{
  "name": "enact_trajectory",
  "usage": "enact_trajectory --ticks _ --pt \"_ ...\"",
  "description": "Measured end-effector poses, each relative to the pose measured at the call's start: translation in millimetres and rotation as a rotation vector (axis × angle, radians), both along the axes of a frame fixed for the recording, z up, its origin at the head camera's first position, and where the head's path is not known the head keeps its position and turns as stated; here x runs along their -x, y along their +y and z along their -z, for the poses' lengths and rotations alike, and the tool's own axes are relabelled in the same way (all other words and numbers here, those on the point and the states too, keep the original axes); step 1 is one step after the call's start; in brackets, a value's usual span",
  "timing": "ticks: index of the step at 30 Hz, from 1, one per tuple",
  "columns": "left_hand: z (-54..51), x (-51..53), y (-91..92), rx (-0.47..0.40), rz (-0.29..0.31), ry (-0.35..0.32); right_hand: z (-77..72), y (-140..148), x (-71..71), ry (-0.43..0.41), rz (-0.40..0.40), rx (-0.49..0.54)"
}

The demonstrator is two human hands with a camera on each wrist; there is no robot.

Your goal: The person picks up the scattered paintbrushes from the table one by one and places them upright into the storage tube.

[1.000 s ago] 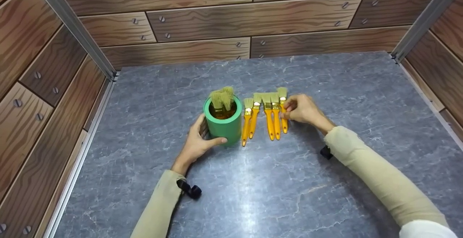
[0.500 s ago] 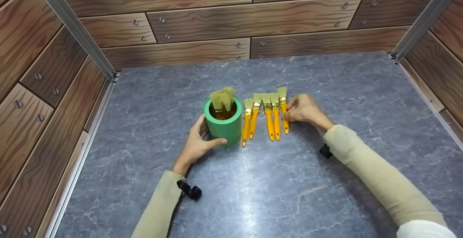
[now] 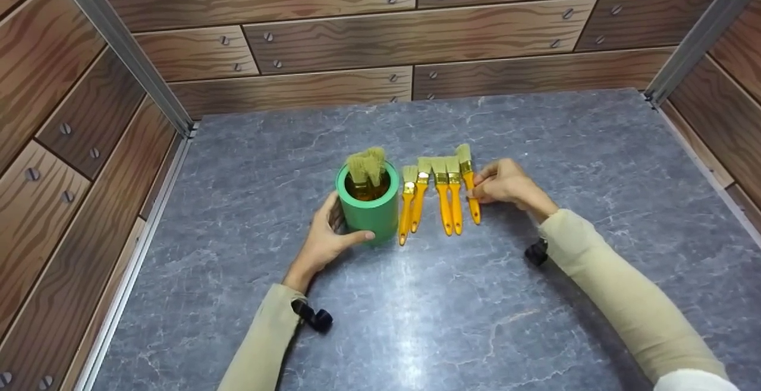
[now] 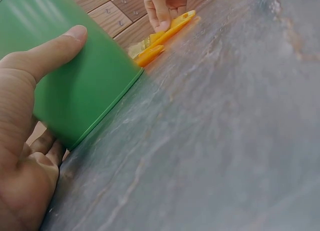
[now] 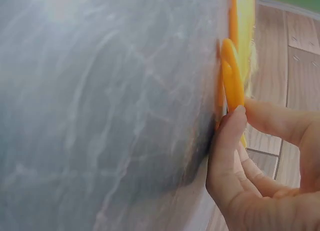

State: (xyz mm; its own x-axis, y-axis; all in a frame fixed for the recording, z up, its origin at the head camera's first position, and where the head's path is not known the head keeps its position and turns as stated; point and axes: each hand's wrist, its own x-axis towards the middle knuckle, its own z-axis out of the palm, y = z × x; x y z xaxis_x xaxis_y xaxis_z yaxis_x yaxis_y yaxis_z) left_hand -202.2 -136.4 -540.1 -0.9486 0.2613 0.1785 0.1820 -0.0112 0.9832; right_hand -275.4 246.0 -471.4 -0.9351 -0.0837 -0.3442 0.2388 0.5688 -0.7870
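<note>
A green cylindrical can (image 3: 370,216) stands upright on the table with several paintbrushes (image 3: 365,168) inside, bristles up. My left hand (image 3: 324,239) holds the can, thumb across its front and the other fingers round its far side. To the can's right, several yellow-handled paintbrushes (image 3: 443,195) lie side by side, bristles toward the back wall. At the right end of that row, my right hand (image 3: 508,186) pinches the handle of the rightmost paintbrush (image 3: 471,192) between thumb and fingers. In the right wrist view that handle (image 5: 232,81) sits at the fingertips, close to the table.
The grey marbled table (image 3: 380,331) reaches to a wood-patterned back wall (image 3: 333,46). Similar panels and metal posts (image 3: 128,52) close off both sides. A black wrist camera (image 3: 315,315) is strapped to the left wrist, another (image 3: 537,252) to the right.
My right hand and the rightmost paintbrush have shifted slightly rightward, and the brush is now more slanted and farther from its neighbour. My left hand and the can stay in place.
</note>
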Motion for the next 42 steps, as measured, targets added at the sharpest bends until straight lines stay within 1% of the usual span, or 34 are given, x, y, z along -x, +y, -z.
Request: enact_trajectory --ticks 3,5,9,12,15,19,25,32,37,42 --pt "-0.4 -0.7 0.2 0.001 -0.004 -0.001 -2.0 2 -0.4 -0.008 0.015 0.111" --pt "-0.9 -1.0 0.1 0.008 -0.006 -0.006 -5.2 4 -1.0 0.000 0.027 0.158" --pt "-1.8 -0.9 -0.2 0.019 0.000 -0.012 -14.4 4 -3.8 0.040 0.044 0.236" --pt "-2.2 -0.6 -1.0 0.016 0.002 -0.002 -21.6 0 -6.9 0.076 0.033 0.303" --pt "-2.4 0.1 -1.3 0.018 -0.003 0.009 -28.1 -5 -10.0 0.114 0.022 0.346" --pt "-1.8 0.8 -0.8 0.016 -0.003 0.008 -37.5 -14 -14.9 0.173 0.005 0.377" --pt "0.0 -0.4 -0.1 0.015 -0.006 0.002 -52.1 -31 -23.1 0.240 -0.005 0.488" --pt "0.6 0.1 -0.3 0.016 -0.011 -0.007 -69.7 -48 -33.3 0.317 -0.033 0.529" --pt "-0.3 0.3 -1.4 0.013 -0.013 -0.002 -82.2 -63 -39.6 0.366 -0.074 0.538" --pt "1.7 0.0 -0.3 0.012 -0.005 0.006 -90.7 -76 -45.1 0.399 -0.115 0.541"
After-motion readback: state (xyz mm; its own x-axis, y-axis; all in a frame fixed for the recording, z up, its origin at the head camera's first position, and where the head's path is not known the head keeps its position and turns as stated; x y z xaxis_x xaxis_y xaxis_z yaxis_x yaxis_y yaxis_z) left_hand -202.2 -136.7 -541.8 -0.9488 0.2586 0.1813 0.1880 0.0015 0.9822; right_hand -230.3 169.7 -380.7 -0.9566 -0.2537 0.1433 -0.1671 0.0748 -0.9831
